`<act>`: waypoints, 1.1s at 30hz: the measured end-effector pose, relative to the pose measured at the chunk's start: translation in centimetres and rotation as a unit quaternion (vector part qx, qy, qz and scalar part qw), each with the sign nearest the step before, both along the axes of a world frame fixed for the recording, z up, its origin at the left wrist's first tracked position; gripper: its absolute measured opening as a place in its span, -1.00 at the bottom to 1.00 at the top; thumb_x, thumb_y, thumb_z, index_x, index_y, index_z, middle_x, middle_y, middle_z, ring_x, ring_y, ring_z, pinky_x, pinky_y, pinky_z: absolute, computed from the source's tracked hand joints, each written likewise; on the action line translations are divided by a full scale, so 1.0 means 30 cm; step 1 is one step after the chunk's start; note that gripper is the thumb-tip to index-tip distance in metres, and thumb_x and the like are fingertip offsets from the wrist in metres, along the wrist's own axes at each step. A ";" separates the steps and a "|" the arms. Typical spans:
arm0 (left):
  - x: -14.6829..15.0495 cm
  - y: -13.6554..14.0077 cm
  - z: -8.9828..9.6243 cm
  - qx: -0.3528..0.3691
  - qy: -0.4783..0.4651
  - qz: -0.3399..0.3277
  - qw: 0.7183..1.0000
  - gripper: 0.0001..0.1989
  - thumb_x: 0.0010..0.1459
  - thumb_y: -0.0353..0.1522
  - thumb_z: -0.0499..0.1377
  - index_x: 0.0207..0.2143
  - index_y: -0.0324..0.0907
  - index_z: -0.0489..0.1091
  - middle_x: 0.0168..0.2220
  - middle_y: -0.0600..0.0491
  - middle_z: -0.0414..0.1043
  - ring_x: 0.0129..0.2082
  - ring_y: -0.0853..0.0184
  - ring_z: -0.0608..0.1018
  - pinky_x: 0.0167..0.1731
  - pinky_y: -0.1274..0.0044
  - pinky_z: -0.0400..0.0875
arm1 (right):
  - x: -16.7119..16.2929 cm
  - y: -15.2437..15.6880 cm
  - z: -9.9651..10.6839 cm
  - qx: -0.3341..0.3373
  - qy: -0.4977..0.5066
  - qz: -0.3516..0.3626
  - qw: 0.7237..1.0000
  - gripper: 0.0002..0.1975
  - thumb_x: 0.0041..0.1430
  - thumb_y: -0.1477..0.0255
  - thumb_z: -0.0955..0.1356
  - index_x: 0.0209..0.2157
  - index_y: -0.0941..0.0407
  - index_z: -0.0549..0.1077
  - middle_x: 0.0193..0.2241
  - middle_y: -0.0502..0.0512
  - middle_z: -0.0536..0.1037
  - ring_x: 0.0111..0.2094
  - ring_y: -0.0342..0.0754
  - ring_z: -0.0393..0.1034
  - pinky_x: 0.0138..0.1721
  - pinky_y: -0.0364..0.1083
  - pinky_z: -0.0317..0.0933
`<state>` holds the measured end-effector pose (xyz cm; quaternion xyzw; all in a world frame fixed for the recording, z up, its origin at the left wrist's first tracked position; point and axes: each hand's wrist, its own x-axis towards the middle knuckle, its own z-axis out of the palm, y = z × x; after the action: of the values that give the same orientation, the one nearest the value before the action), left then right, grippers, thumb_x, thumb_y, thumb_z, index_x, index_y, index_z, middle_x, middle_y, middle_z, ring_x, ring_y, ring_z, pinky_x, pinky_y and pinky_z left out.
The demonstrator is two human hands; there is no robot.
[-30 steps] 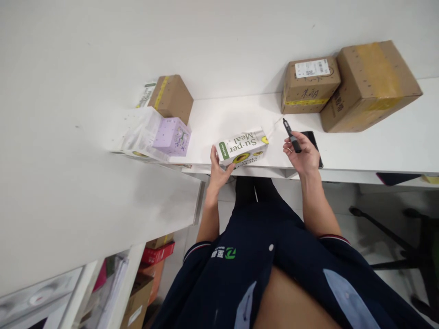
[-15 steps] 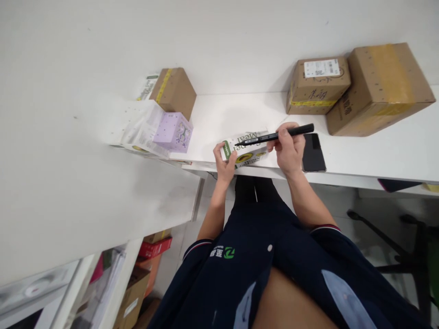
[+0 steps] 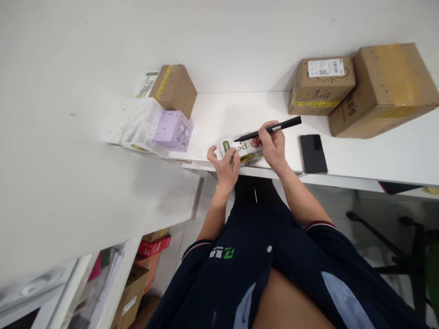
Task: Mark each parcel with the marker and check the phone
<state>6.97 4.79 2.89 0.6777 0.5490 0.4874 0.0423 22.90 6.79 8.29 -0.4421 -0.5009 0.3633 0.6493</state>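
Note:
In the head view, a white carton [image 3: 249, 147] with green print and a picture of a cut avocado lies at the table's near edge. My left hand [image 3: 224, 168] holds its left end, some fingers curled on the near face and one fingertip standing off the left side. My right hand [image 3: 273, 147] is closed round a black marker [image 3: 287, 123]. The marker slants down to the left, its tip over the carton's top near the green patch; whether it touches cannot be made out. Part of the carton's right end is hidden behind my right hand.
A black phone [image 3: 313, 154] lies right of my right hand. Two taped cardboard boxes, one smaller [image 3: 320, 87] and one larger [image 3: 384, 91], stand at the back right. At the left are a purple box [image 3: 174, 131], a cardboard box [image 3: 176, 89] and a white printed bag [image 3: 140, 123].
My right hand has moved left with the marker, away from the phone and over the carton's right part. My left hand's fingers have shifted and spread on the carton's left end.

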 end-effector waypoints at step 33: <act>0.004 0.048 -0.080 0.103 0.023 0.011 0.994 -0.56 0.35 -0.08 -0.01 -0.20 -0.16 0.54 -0.12 -0.09 0.13 -0.01 0.18 0.29 0.07 0.32 0.30 | -0.016 -0.035 0.027 0.020 -0.237 -0.024 0.971 -0.48 0.34 -0.02 0.15 -0.37 0.11 0.42 -0.54 0.01 0.49 -0.53 -0.14 0.42 -0.43 -0.11 0.22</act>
<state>7.08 6.24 0.49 0.6832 0.5042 0.5263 -0.0460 22.42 5.73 9.10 -0.5142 -0.6368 0.2221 0.5298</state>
